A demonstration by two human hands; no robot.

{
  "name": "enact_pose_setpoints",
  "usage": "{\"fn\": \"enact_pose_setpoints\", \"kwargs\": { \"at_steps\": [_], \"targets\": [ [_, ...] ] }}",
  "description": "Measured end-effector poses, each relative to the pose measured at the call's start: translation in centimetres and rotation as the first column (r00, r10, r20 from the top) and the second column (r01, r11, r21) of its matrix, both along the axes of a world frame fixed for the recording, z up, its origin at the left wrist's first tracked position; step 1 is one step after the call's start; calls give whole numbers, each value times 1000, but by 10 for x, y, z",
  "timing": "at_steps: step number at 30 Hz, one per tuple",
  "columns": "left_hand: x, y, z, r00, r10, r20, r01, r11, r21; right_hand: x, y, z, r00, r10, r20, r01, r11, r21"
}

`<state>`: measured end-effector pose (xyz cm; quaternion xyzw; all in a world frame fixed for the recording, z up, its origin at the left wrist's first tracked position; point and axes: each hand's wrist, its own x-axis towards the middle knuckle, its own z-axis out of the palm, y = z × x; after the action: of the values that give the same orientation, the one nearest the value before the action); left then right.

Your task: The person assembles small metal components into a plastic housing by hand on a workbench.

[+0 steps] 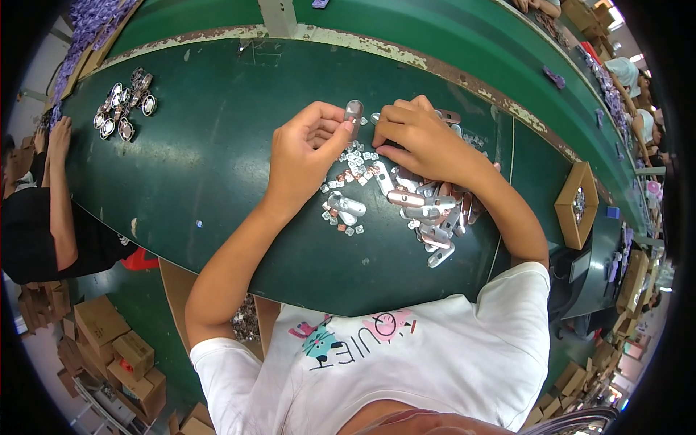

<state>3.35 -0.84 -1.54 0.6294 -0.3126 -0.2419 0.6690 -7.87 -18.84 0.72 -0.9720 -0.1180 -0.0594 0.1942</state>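
Observation:
My left hand [308, 148] pinches a shiny silver oblong casing [354, 111] upright between thumb and fingers. To its right, my right hand [417, 138] is curled with fingertips together just above the table; whatever they grip is hidden. Small square clear and copper-coloured pieces [355, 172] lie scattered below and between the hands. A heap of silver and rose-coloured oblong casings [435, 212] spreads beneath my right forearm. Two or so more silver casings [346, 204] rest apart, left of that heap.
Several round metal parts [125, 105] are clustered at the table's far left, near a co-worker's hand [61, 136]. A green conveyor belt [435, 32] runs behind the worn table edge [377, 48]. An open cardboard box [578, 205] holds small parts at right. Cartons [109, 319] stand at lower left.

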Motion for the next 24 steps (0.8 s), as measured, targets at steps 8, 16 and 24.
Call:
{"fn": "enact_pose_setpoints", "kwargs": {
  "at_steps": [8, 16, 24],
  "targets": [
    [-2, 2, 0, 996, -64, -57, 66, 997, 37, 5, 3, 4, 988, -131, 77, 68, 831, 553],
    [-3, 3, 6, 978, -138, -159, 147, 988, 44, 6, 12, -6, 928, -170, 332, -18, 869, 494],
    [-4, 2, 2, 950, -192, -246, 187, 981, -41, 7, 13, -7, 906, -99, 412, -68, 926, 372]
  ]
}}
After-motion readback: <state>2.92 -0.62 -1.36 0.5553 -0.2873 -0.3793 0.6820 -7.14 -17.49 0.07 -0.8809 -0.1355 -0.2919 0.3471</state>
